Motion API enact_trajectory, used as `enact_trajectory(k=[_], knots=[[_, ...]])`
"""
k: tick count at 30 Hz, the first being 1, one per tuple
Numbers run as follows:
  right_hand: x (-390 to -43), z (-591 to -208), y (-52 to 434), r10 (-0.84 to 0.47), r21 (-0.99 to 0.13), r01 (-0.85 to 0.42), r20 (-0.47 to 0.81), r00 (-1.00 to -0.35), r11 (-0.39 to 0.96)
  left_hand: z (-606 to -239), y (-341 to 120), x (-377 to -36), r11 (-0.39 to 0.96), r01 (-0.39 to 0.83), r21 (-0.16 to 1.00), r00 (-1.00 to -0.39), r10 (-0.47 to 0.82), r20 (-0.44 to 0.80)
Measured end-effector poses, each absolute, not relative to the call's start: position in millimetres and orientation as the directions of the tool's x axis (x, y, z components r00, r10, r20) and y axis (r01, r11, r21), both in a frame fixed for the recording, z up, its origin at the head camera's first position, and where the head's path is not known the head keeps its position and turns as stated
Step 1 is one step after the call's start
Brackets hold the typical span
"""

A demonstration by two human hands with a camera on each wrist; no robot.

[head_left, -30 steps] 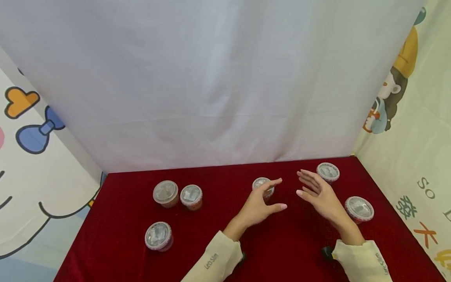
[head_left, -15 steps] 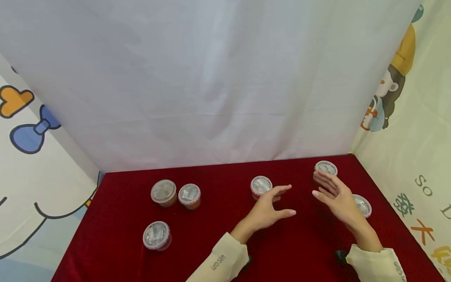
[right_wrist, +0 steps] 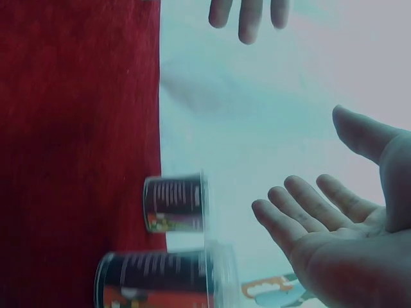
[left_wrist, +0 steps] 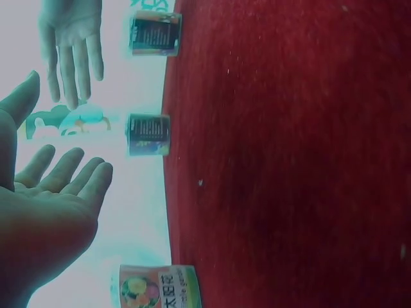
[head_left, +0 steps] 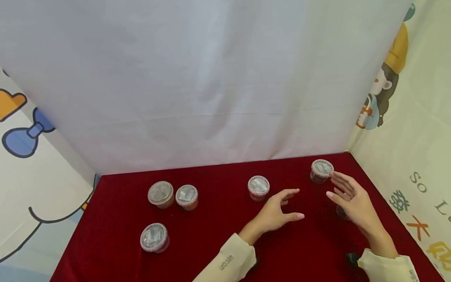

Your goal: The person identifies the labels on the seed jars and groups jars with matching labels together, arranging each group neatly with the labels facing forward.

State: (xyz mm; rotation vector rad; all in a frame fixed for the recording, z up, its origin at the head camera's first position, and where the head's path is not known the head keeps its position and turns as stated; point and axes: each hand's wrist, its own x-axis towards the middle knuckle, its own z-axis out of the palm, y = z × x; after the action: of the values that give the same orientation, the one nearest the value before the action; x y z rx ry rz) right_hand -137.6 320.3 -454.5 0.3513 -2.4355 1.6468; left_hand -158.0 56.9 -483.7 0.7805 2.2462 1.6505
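My left hand [head_left: 276,213] hovers over the cloth with fingers extended and thumb spread, holding nothing. Just left of it stands a small lidded tub [head_left: 258,188] with a clear lid and red label; a flower-printed tub [left_wrist: 158,287] shows close by in the left wrist view. To the right, my right hand [head_left: 356,201] is also in the air, palm facing inward and nothing in its grasp. Its fingertips overlap the edge of a dark lidded tub [head_left: 322,171] at the back right. Another dark tub [head_left: 341,212] is mostly hidden behind this hand; dark-labelled tubs [right_wrist: 174,204] appear in the right wrist view.
On the left of the red cloth [head_left: 218,235] stand a tan lidded tub [head_left: 161,194], an orange-labelled tub [head_left: 187,197] and, nearer, another lidded tub [head_left: 155,237]. A white curtain [head_left: 211,98] rises behind, and printed cloths [head_left: 419,156] hang at both sides.
Both hands have moved to the right, the right one farther, and it now covers most of the near right tub. The tub behind my left hand has come into fuller view.
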Motion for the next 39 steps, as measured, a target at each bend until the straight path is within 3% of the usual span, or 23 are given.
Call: enact_trajectory(k=[3, 10, 24, 39], knots=[[-132.4, -456.0, 330.6, -0.066, -0.881, -0.277, 0.273, -0.960, 0.383, -486.1, 63.1, -157.6, 0.214, 0.264, 0.940, -0.823, 0.558, 0.104], [-120.0, -459.1, 352.8, -0.015, -0.914, -0.268, 0.277, -0.961, 0.305, -490.1, 76.1, -155.0, 0.212, 0.240, 0.947, -0.818, 0.569, 0.080], [-104.7, -467.1, 378.2, 0.095, -0.851, -0.133, 0.209, -0.973, 0.509, -494.9, 101.0, -151.1, 0.190, 0.221, 0.957, -0.812, 0.578, 0.073], [-98.9, -482.3, 389.7, 0.108, -0.839, -0.089, 0.173, -0.979, 0.538, -501.4, 128.4, -154.2, 0.180, 0.185, 0.966, -0.825, 0.562, 0.053]])
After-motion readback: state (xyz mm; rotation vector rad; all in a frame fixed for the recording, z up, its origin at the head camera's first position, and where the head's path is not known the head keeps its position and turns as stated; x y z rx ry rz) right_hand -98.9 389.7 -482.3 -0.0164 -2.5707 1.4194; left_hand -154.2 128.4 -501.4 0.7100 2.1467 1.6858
